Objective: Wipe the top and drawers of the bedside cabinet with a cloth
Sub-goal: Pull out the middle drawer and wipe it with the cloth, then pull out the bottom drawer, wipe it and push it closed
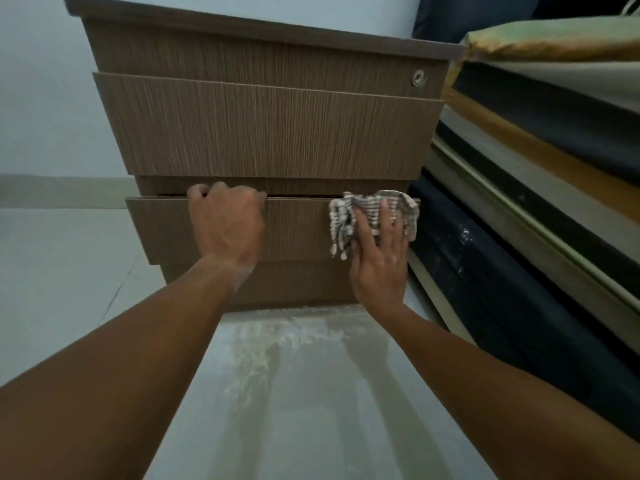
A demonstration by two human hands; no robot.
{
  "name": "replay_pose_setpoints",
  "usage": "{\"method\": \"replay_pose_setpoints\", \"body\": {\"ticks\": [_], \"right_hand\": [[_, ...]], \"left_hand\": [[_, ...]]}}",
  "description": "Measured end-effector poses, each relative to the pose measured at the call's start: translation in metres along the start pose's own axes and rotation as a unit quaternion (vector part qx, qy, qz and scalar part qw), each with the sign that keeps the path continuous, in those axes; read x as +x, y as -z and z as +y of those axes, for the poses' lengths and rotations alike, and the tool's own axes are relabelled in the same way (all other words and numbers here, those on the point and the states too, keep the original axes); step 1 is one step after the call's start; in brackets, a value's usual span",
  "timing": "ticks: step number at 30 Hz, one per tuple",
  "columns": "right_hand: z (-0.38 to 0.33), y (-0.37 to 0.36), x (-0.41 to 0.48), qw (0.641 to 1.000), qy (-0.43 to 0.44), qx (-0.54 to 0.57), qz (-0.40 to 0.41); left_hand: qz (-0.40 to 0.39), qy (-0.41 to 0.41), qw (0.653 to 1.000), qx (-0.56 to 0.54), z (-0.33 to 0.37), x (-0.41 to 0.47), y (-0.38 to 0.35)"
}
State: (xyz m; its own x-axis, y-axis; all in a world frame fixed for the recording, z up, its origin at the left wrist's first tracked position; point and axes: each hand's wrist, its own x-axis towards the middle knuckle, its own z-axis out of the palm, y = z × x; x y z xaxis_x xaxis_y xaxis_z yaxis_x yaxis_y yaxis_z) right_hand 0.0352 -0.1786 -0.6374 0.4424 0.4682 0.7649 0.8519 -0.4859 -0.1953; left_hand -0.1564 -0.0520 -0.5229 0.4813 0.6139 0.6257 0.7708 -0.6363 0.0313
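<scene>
The left hand (227, 225) has its grip closed over the top edge of the lower drawer (294, 230), fingers hooked behind the front panel into the dark gap above it. The right hand (379, 263) is spread flat with its grip open, palm and fingers pressing the cloth (372, 211) against the right end of that same drawer front. The cloth is a small rag, pale with thin dark stripes, bunched and crumpled, its upper part folded over the drawer's top edge and a frayed edge hanging down to the left of the fingers. The lower drawer stands pulled out a little from the body of the bedside cabinet (263, 57), which is faced in brown wood-grain laminate with fine vertical lines. Above it the middle drawer (266, 129) also juts forward of the top front, which carries a round metal lock (418, 78) near its right corner. A darker top board overhangs the cabinet. Just beside the cabinet on the right, close against its side, lies a stack of mattresses (540, 188) in black, grey and mustard layers, with a greenish-gold cushion (554, 43) on top. The floor (311, 393) below is pale glossy tile, marked with a whitish dusty smear in front of the cabinet base. A pale wall (38, 98) stands at the left.
</scene>
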Motion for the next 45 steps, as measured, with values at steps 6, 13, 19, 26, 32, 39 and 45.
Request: {"method": "replay_pose_setpoints", "body": {"ticks": [6, 13, 19, 26, 32, 39, 45], "right_hand": [[0.004, -0.006, 0.020, 0.938, -0.275, 0.209, 0.026], [-0.009, -0.005, 0.016, 0.859, -0.438, 0.265, 0.024], [-0.001, -0.008, -0.006, 0.882, -0.390, 0.261, 0.039], [-0.022, -0.003, -0.022, 0.951, -0.167, 0.259, -0.020], [-0.037, -0.018, -0.019, 0.982, 0.007, 0.168, -0.083], [-0.045, -0.035, -0.032, 0.970, 0.165, 0.047, -0.171], [-0.027, -0.034, -0.042, 0.973, 0.177, 0.024, -0.148]], "left_hand": [[-0.009, -0.015, 1.000, -0.003, 0.011, -0.003, -0.014], [-0.110, -0.048, 0.990, 0.077, 0.001, -0.027, -0.042], [-0.107, -0.088, 0.990, -0.012, 0.000, -0.034, -0.047], [-0.248, -0.060, 0.966, -0.045, -0.010, -0.054, -0.069], [-0.308, -0.007, 0.950, -0.038, -0.014, -0.052, -0.094], [-0.241, -0.023, 0.970, 0.003, -0.015, -0.049, -0.082], [-0.235, -0.033, 0.971, 0.031, -0.014, -0.046, -0.075]]}}
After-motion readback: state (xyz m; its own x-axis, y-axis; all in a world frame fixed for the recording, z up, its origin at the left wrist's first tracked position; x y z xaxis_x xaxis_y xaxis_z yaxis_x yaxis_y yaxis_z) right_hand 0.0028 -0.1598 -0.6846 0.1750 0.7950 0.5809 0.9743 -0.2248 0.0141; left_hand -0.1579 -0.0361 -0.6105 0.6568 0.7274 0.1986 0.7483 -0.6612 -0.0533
